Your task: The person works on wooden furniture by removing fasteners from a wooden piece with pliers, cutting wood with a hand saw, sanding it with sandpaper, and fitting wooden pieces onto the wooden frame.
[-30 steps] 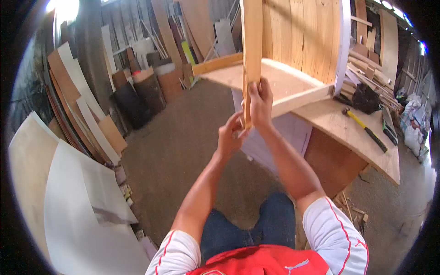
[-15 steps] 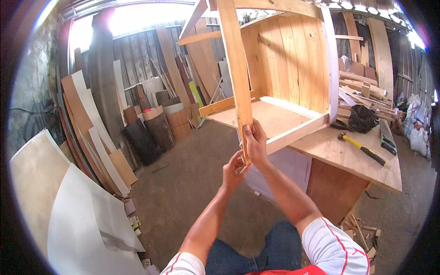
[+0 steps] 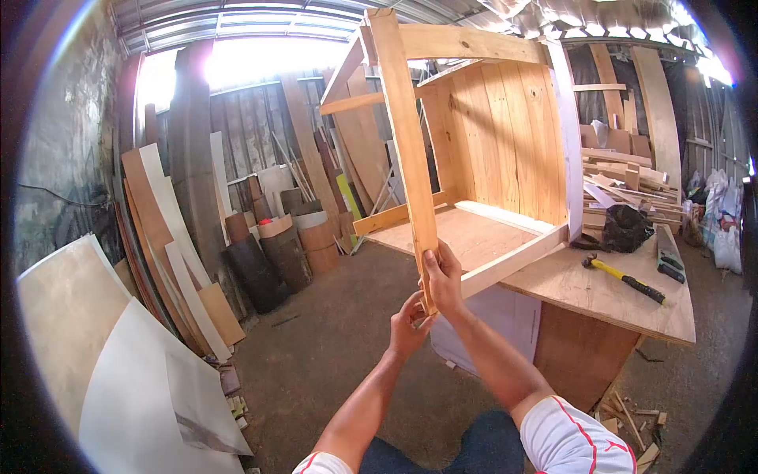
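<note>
A wooden cabinet frame [image 3: 505, 134] with a plank panel inside rests on a plywood worktop [image 3: 632, 276]. Along its near left side runs a long wooden board [image 3: 407, 150], its lower end in my hands. My right hand [image 3: 444, 278] wraps around the board just above that end, thumb on its face. Lower down, my left hand [image 3: 410, 322] has its fingers closed on the board's bottom corner; part of its grip is hidden behind the wood. To the right on the worktop lie a yellow-and-black hammer [image 3: 624, 280] and a hand saw [image 3: 669, 257].
Beside the hammer sits a black plastic bag [image 3: 626, 227]. Offcuts [image 3: 632, 170] are piled behind the worktop. Tall boards [image 3: 185, 158] lean on the far wall, and large white sheets [image 3: 142, 387] stand at the left. Wood scraps [image 3: 632, 419] litter the floor at lower right.
The view has tilted up, so the frame and both hands appear lower and the board's top end now shows. Both hands keep their hold on the board.
</note>
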Action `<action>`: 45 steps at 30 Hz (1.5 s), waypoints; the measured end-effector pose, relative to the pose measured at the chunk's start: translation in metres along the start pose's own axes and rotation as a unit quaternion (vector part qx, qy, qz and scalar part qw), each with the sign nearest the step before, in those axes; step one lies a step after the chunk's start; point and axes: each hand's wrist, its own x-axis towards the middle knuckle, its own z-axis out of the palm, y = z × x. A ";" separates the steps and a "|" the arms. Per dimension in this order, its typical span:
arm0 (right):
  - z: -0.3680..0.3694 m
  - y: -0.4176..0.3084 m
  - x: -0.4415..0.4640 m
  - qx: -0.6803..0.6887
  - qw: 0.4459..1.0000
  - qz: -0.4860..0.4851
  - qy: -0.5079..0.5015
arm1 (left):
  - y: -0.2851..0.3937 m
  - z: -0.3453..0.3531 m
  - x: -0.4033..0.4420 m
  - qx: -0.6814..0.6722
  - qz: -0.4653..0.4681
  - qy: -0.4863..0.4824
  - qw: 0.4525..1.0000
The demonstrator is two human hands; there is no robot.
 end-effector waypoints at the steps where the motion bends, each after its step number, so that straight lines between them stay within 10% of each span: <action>1: 0.000 0.000 0.000 0.002 1.000 0.004 -0.001 | -0.001 0.000 0.000 -0.004 0.002 0.001 1.000; 45: -0.001 0.011 -0.003 -0.014 0.999 -0.025 0.017 | -0.002 -0.006 0.004 -0.028 0.002 -0.008 1.000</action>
